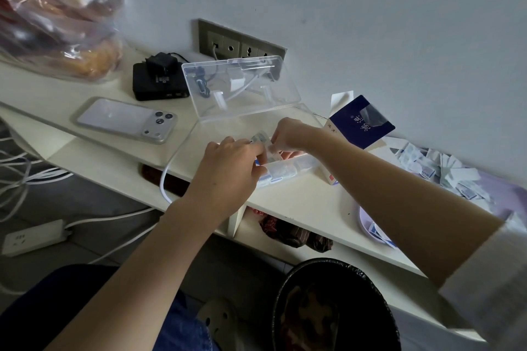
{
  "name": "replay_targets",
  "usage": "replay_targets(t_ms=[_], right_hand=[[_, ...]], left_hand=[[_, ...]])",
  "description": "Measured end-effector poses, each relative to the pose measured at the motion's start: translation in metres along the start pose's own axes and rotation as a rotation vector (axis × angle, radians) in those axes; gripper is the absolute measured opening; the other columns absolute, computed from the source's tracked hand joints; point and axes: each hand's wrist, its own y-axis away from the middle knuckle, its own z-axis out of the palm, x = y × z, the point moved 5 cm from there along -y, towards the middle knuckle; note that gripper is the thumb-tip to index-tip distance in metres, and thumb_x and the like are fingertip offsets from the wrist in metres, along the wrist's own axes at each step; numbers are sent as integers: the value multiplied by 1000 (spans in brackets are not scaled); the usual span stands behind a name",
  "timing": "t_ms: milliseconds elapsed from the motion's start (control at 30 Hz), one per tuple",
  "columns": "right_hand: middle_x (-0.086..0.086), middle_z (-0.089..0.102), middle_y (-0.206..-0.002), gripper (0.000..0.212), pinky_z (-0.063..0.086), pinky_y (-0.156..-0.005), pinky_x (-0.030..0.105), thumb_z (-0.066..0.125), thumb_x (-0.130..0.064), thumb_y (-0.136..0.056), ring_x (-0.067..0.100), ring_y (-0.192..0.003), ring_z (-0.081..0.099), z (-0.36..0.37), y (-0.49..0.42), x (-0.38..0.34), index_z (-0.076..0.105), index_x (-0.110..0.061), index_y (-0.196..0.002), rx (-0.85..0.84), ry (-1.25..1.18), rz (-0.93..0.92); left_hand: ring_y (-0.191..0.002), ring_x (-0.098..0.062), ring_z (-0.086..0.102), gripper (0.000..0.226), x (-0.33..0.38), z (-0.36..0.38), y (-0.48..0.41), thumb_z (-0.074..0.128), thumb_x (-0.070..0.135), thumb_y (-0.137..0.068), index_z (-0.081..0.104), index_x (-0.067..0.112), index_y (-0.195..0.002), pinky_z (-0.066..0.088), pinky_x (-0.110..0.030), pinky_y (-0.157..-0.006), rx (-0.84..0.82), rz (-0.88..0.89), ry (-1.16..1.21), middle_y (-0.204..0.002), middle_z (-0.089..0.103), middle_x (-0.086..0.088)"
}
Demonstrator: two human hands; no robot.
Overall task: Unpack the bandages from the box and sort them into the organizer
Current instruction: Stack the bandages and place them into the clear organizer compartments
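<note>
Both hands meet over the clear organizer on the shelf, left hand and right hand pinching a small bandage packet, which seems light, thin, bendable, best held by its edges.

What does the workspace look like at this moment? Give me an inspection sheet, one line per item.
Surface: pale shelf against a wall, crowded.
Job's things: clear organizer, lid raised, some compartments filled; blue box open behind it; loose bandages heaped at right.
Clutter: phone, black device with adapter, bag of food, lilac tray.
Hands: left hand and right hand together over the organizer, pinching a small packet.
Cables: white cable looping off the shelf edge; more white cables and a power strip on the floor.
Surroundings: wall sockets; lined bin below.
</note>
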Motion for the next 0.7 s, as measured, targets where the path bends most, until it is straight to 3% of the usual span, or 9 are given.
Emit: replay_targets(t_ms=[133,300,400,467,600,700], right_hand=[[14,65,-108,25,52,-88,33,65,-13,-85,25,-97,65,2,-1,1,57,-1,-105,15,59,2],[15,65,-106,29,53,-90,34,63,-10,-86,25,-97,66,1,-1,-1,57,2,-112,-11,37,9],[9,59,-84,9,49,-63,24,63,-8,-82,22,-78,58,2,-1,0,55,-5,-85,13,143,11],[6,55,-78,18,41,-52,21,60,-4,-81,22,-73,54,2,-2,1,46,-9,-70,38,176,13],[7,59,-85,18,38,-49,20,55,-4,-83,20,-70,55,1,-1,0,47,-10,-68,44,216,1],[7,54,-82,7,33,-46,21,53,-9,-88,14,-57,45,1,2,-2,52,-7,-82,16,279,6]], left_hand=[[-86,-10,44,9,0,1,0,55,29,-93,60,24,-98,35,-28,-83,-3,-3,-2,-87,56,11],[-87,-11,45,9,1,0,0,54,28,-94,60,23,-97,34,-27,-82,-3,3,-4,-84,50,12],[-88,-11,45,8,2,0,0,54,29,-94,59,23,-98,33,-27,-83,-8,0,3,-84,49,13],[-90,-12,46,9,2,0,0,54,29,-94,59,23,-98,33,-28,-84,-9,-1,4,-84,50,12],[-87,-12,45,8,2,0,0,54,28,-94,60,22,-96,34,-27,-82,1,0,10,-84,52,11],[-87,-12,44,7,2,1,0,54,27,-94,59,23,-95,32,-26,-81,3,2,6,-82,49,12]])
